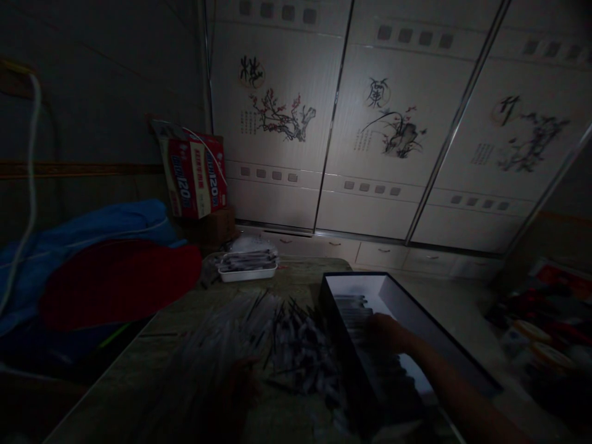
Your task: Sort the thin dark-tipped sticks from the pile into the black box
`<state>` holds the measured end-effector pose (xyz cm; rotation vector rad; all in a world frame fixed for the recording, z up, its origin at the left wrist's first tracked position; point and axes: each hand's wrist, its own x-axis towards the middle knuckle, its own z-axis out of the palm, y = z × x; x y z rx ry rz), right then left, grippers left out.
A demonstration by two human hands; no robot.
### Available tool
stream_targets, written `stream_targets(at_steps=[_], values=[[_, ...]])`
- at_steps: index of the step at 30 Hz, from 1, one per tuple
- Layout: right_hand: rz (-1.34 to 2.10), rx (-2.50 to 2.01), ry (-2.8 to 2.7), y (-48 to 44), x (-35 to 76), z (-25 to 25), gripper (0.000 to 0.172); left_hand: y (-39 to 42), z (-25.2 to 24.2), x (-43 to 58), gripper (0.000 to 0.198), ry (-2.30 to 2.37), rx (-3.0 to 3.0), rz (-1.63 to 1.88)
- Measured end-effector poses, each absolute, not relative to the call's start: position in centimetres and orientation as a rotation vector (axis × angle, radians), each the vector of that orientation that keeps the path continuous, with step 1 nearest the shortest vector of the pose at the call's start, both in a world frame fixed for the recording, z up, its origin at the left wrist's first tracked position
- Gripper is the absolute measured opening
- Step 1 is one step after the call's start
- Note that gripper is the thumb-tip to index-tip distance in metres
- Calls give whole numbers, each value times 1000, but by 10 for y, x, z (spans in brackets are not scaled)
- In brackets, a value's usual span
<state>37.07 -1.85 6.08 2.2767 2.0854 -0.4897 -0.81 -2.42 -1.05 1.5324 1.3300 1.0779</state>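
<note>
Pen-like sticks (pixel 355 316) lined the open box (pixel 428 317) under the right hand (pixel 388 330) while the left hand (pixel 241 382) blurred in shadow, neither grip readable!

Setting: dim room, apparently in a home | centre to upper right: pale sliding wardrobe doors (pixel 365 169) with plant paintings (pixel 401 134) and characters (pixel 252 72), drawers (pixel 383 251) beneath | left: blue fabric (pixel 115 223), red fabric (pixel 120 285), wall trim (pixel 92 169)
</note>
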Motion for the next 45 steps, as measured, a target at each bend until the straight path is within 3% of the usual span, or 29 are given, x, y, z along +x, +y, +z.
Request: stream_targets(at_steps=[5, 11, 17, 21, 30, 32, 36, 40, 45], values=[[-424, 2342, 2124, -18, 368, 76, 12, -25, -7, -10, 42, 1372, 1588, 1064], [-271, 2511, 2413, -28, 348, 97, 22, -27, -4, -7, 37, 1357, 1547, 1197], [-251, 2492, 2851, -60, 256, 115, 23, -27, 2, -8, 35, 1375, 1494, 1290], [-509, 2352, 2759, -60, 199, 94, 14, -30, 8, -10, 35, 1399, 1446, 1327], [-425, 2262, 2646, -11, 124, 24, 23, -30, 2, -14, 37, 1381, 1364, 1482], [-369, 2244, 2646, -8, 112, 20, 19, -28, -2, -14, 36, 1399, 1359, 1519], [-247, 2261, 2625, -9, 101, 19, 33, -29, 3, -13, 35, 1438, 1361, 1497], [-178, 2284, 2583, -14, 100, 19, 36, -31, 9, -13, 34, 1481, 1393, 1432], [-152, 2311, 2561, -21, 103, 23, 26, -29, 5, -13, 31, 1493, 1414, 1451]])
